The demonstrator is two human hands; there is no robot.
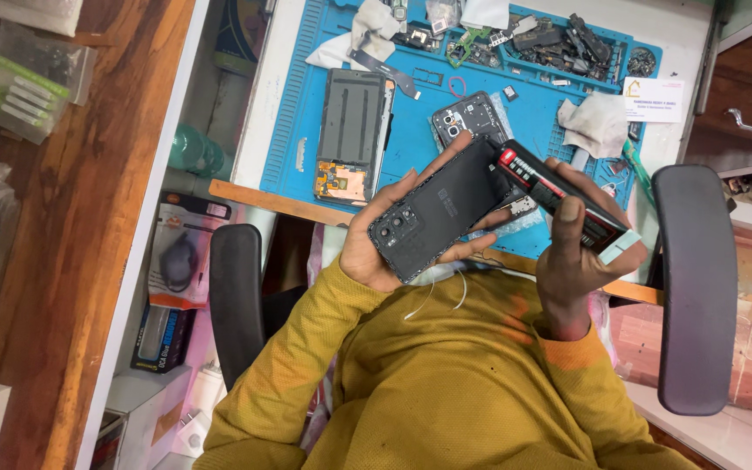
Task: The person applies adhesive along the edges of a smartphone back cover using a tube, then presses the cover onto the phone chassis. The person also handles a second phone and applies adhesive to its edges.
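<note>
Yellow sleeves (446,383) are seen nearest the camera, above a chair's armrests (694,287). Just short of the blue mat (411,130), a black back cover (441,213) is cradled in the left hand (376,248), fingers curled round its edges. A glue tube (559,196) is clamped in the right hand (576,257), its tip touching the cover's upper edge. An opened phone (352,135) and a grey frame (470,117) are laid on the mat, on the desk (689,35).

Black phone back cover (441,222), black-and-red tube (559,198), blue mat (411,130), mustard-yellow sleeves (306,348)
</note>
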